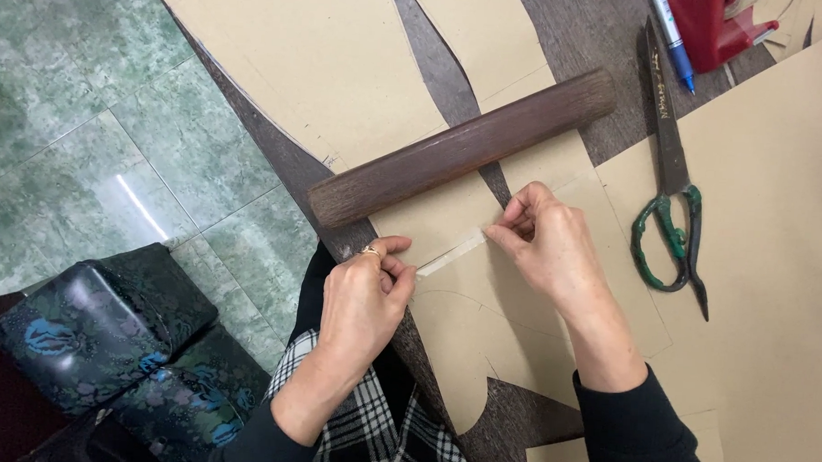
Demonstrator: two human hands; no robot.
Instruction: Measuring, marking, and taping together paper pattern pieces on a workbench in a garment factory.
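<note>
Between both hands, a clear tape strip (451, 252) is running left-near to right-far over tan paper (481, 306); left hand (365, 302) and right hand (545, 240) are pinching its ends.

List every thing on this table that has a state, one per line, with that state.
Strip of clear tape: stretched between both hands, over the seam of two paper pieces.
Left hand: pinching the tape's left end.
Right hand: pressing the tape's right end onto the brown paper pattern.
Scissors: closed, lying flat.
Wooden bar: resting across the paper.
Pen: capped, lying flat.
</note>
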